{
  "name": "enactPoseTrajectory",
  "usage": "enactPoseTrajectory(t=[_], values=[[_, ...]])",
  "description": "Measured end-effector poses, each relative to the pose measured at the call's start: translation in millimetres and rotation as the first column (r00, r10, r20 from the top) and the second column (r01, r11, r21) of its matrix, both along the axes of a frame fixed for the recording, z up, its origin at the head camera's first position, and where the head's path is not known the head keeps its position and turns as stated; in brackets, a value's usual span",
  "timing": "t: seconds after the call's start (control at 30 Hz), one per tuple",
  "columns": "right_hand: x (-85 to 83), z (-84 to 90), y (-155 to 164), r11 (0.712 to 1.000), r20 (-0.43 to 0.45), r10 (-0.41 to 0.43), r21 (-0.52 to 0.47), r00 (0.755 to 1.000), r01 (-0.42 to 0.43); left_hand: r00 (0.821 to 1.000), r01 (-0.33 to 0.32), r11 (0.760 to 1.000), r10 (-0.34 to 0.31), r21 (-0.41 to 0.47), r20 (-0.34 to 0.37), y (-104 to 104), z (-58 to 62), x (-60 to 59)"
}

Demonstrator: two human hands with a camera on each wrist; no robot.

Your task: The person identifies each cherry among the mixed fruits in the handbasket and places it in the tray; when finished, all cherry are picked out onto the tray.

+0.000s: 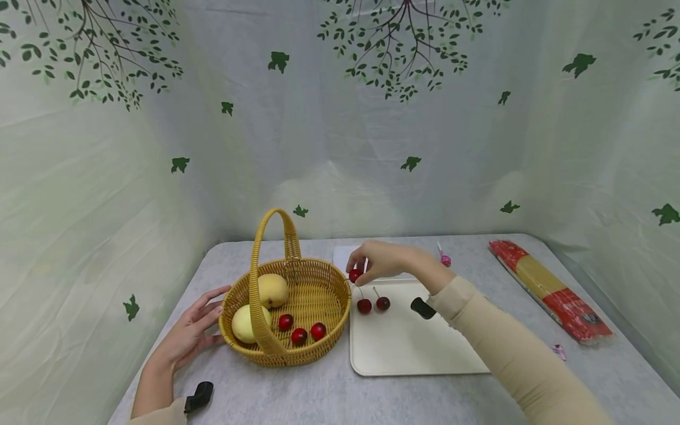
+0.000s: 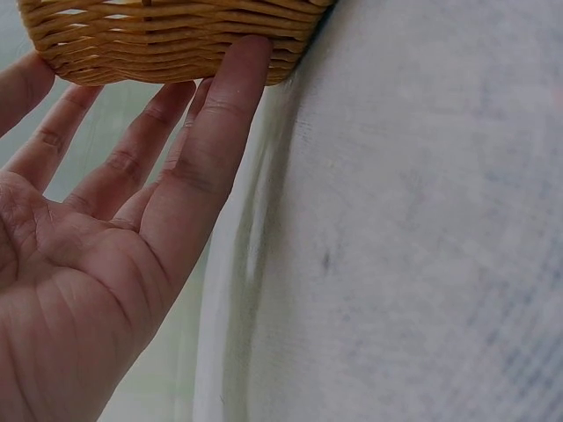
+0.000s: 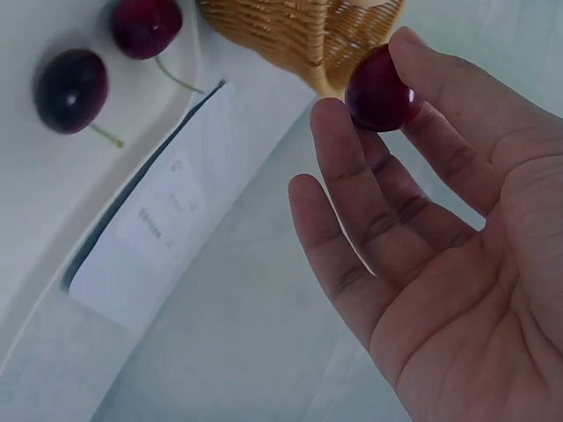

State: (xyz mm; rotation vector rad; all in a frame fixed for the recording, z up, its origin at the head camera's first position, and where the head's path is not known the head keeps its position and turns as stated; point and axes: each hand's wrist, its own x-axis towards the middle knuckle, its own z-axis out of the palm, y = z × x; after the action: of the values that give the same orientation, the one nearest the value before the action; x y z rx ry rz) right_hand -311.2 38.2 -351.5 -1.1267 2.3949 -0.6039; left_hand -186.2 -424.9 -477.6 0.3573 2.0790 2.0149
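Between thumb and fingertips, my right hand [image 1: 385,260] pinches a dark red cherry [image 3: 380,90], held above the far left corner of the cream tray [image 1: 414,348]. Two cherries with stems, one [image 1: 363,306] beside the other [image 1: 382,303], lie on that tray. Left of it stands a yellow wicker basket [image 1: 313,295] with an arched handle. Inside are two pale yellow round fruits [image 1: 273,290] and three cherries [image 1: 299,336]. My left hand [image 1: 188,330] touches the basket's left side with fingers extended, fingertips against the weave in the left wrist view.
A long red and yellow plastic packet [image 1: 552,289] lies at the table's right. A pink-wrapped lollipop [image 1: 445,260] sits behind the tray, and a small wrapped item [image 1: 559,352] to its right. White paper [image 3: 154,211] lies along the tray's far edge.
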Motion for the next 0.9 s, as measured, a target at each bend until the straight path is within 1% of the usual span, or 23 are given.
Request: enactPoseTrajectory(t=[0.27,0.57,0.73,0.9], values=[[0.6,-9.5,26.3,0.998,0.001,-0.056,0.011,0.998,0.056,1.000,0.007,1.000,-0.007,0.008,-0.003,0.4,1.4,0.2],[-1.7,-30.1,51.8,0.990,0.009,-0.142,0.007,0.990,0.142,0.999,-0.011,1.000,0.011,0.003,0.031,2.7,1.0,2.0],[-0.8,-37.8,61.3,0.982,0.004,-0.186,-0.005,0.982,0.186,1.000,-0.015,1.000,0.015,0.000,0.023,2.1,0.8,0.8],[-0.1,-46.9,70.6,0.978,0.011,-0.206,-0.017,0.979,0.206,1.000,-0.009,1.000,0.009,0.001,0.018,1.8,1.9,0.2]])
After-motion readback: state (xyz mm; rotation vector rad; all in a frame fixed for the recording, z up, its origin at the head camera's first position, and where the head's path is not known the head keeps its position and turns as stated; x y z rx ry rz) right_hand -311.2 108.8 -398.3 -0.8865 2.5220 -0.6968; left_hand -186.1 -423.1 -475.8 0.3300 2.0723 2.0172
